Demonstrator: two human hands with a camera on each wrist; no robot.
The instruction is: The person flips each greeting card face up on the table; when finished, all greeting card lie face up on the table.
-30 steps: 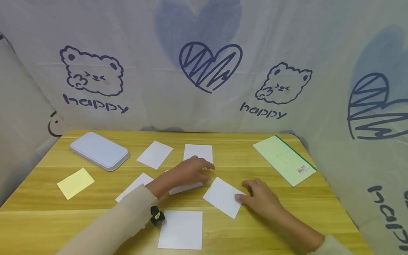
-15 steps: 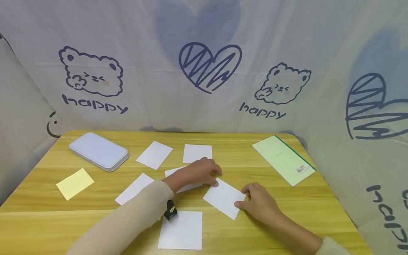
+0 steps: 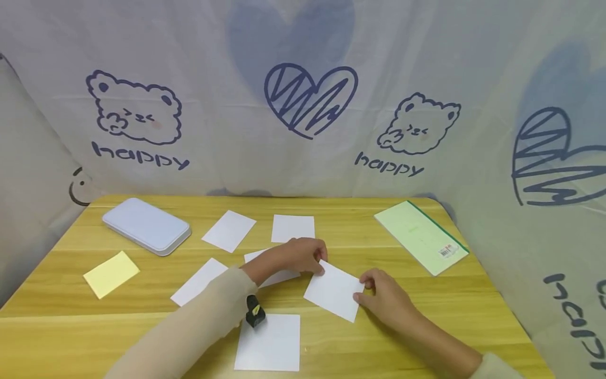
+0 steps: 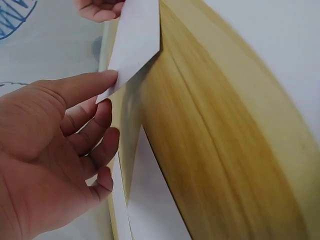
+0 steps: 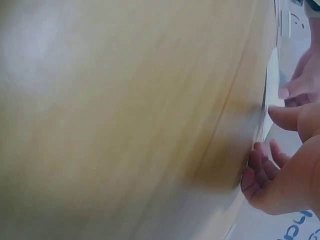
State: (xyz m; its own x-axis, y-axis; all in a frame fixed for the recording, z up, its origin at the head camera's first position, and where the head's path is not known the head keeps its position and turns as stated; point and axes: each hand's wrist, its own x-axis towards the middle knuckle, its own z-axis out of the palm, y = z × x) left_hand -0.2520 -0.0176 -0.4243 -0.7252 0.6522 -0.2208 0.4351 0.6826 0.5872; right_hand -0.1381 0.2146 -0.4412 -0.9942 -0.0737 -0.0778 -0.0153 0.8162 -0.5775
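Note:
A square white paper (image 3: 334, 292) is held between both hands, lifted a little at its far left corner. My left hand (image 3: 303, 256) pinches that corner between thumb and forefinger; the left wrist view shows the paper (image 4: 139, 37) tilted, its lower edge off the wood. At the opposite side my right hand (image 3: 389, 298) pinches the right corner with thumb and fingers. In the right wrist view the right hand (image 5: 287, 172) has its thumb on the paper's edge. Another white sheet (image 3: 279, 345) lies flat in front, partly overlapped by a black wrist device (image 3: 254, 311).
Several more white sheets, such as one at the back (image 3: 293, 228), lie around the left arm. A pale blue case (image 3: 147, 223) and yellow paper (image 3: 111, 274) are on the left. A green booklet (image 3: 418, 237) sits at the back right of the wooden table (image 3: 426, 358).
My left hand has moved right and down from above the sheets to pinch the paper's corner. The right hand has kept its grip, and the paper has risen slightly from the table.

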